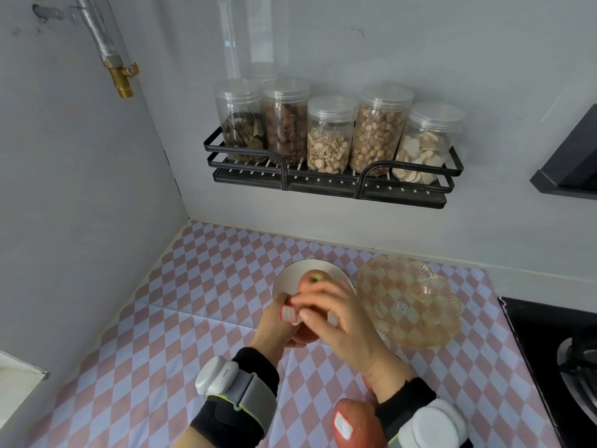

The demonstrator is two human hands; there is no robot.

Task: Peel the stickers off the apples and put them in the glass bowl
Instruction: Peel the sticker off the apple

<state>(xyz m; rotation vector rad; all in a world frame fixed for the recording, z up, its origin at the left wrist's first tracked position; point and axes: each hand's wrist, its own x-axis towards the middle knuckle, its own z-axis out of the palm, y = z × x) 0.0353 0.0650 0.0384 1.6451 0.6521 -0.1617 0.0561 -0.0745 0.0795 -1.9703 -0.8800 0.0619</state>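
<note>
Cradling an apple (305,334) just left of the glass bowl (436,286), the person's left hand (274,328) curls round its side. The right hand (342,321) bends over the top, thumb and forefinger pinching at the red-edged sticker (288,313). It would be best to lift one corner with a nail, then peel low and slowly so the sticker comes away whole. A second apple (352,421), label on, lies nearer the person than the bowl. A white dish (290,276) sits just left of the bowl.
</note>
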